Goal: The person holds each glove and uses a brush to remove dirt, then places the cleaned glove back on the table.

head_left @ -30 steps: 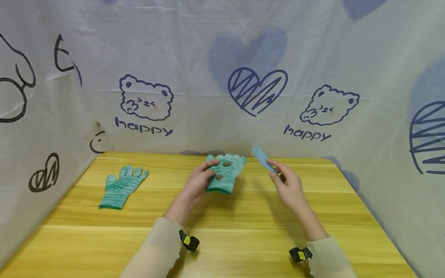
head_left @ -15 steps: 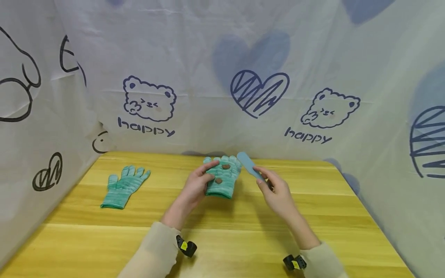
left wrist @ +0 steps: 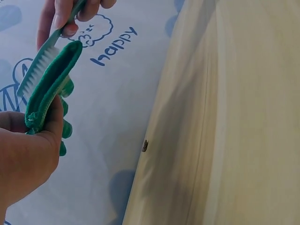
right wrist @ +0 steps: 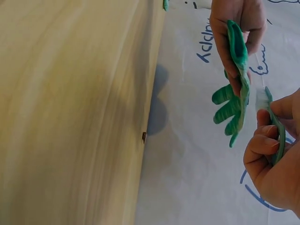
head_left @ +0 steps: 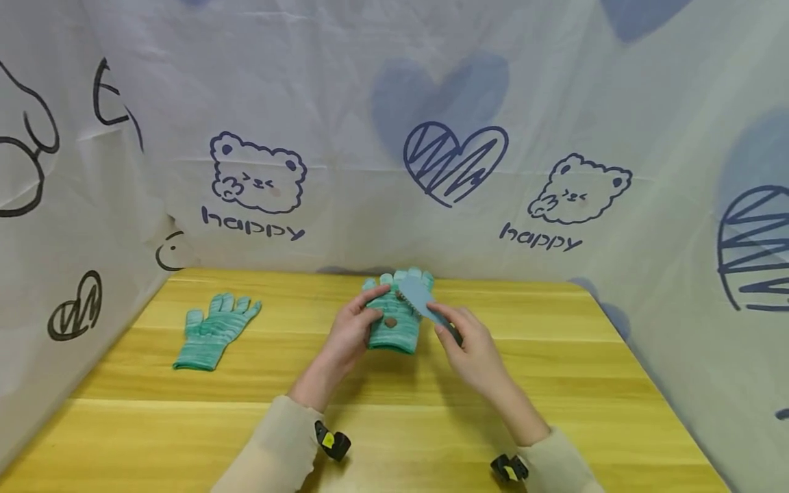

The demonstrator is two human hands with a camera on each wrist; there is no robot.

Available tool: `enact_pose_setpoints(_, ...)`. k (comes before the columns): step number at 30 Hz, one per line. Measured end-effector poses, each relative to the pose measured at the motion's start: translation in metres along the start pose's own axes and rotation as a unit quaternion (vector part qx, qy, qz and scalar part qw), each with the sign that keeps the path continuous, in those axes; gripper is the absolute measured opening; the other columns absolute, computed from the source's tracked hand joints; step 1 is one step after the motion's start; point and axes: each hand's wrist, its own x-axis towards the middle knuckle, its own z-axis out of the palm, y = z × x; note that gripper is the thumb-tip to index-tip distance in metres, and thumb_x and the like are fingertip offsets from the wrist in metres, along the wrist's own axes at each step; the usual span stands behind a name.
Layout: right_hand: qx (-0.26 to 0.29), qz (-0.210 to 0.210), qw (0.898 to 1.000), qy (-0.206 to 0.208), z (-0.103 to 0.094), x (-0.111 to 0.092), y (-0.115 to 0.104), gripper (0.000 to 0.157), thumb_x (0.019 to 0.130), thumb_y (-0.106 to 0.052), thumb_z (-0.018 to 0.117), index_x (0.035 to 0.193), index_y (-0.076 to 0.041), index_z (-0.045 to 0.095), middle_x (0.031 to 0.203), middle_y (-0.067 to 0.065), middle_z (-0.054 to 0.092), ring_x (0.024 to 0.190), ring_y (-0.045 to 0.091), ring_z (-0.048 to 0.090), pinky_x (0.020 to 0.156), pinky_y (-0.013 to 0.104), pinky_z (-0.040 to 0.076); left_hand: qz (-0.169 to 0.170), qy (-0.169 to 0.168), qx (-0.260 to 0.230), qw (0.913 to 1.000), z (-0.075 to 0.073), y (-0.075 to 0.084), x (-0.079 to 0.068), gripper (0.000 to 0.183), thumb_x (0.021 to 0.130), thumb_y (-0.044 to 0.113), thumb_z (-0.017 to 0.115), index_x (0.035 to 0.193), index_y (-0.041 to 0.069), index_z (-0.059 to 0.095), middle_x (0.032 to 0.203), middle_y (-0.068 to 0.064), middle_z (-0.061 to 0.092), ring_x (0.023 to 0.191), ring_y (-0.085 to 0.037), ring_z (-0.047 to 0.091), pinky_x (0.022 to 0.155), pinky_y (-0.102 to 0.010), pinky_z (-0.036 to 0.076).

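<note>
Pinching the green-and-white knitted glove (head_left: 399, 337) by its left edge, the left hand (head_left: 351, 330) holds it fingers-up near the frame's centre. To its right, the right hand (head_left: 473, 348) grips the pale-blue plastic brush (head_left: 419, 299) by its handle, long axis slanting up-left across the glove's upper right; bristle contact is unclear.

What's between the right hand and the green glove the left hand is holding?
A blue brush: in the head view, the right hand grips it, and its bristled end reaches over the held glove.
</note>
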Motion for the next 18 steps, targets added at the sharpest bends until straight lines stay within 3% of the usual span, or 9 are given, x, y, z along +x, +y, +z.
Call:
enact_pose_setpoints(7,-0.033,0.003,0.999,-0.02,0.002,-0.002,-0.003,0.039,0.103,-0.008,0.062,0.142,-0.014,0.064,0.122,0.009,0.067,0.094,0.019,0.058,0.078,0.039,0.051,-0.004,0.016,-0.004,0.9999,0.003,-0.002,0.001,0.05,0.102,0.0,0.049,0.152,0.007,0.052,0.124,-0.014,0.06,0.081,-0.014,0.068,0.07,-0.029,0.058)
enact_pose_setpoints(12,-0.031,0.0,0.999,-0.041,0.009,0.002,-0.002,0.04,0.105,-0.011,0.06,0.145,-0.015,0.062,0.124,0.01,0.066,0.096,0.019,0.059,0.08,0.038,0.051,-0.008,0.036,-0.002,0.9993,-0.002,0.001,0.0,0.05,0.102,0.0,0.05,0.151,0.006,0.052,0.119,-0.013,0.061,0.077,-0.013,0.068,0.068,-0.028,0.058)
enact_pose_setpoints(18,-0.035,0.014,0.999,-0.03,0.004,-0.001,0.0,0.039,0.105,-0.009,0.06,0.144,-0.015,0.063,0.124,0.008,0.066,0.093,0.018,0.058,0.079,0.036,0.05,-0.023,0.022,-0.009,0.9994,0.004,-0.001,0.002,0.051,0.103,-0.001,0.047,0.154,0.005,0.048,0.137,-0.021,0.051,0.078,-0.012,0.067,0.071,-0.028,0.058)
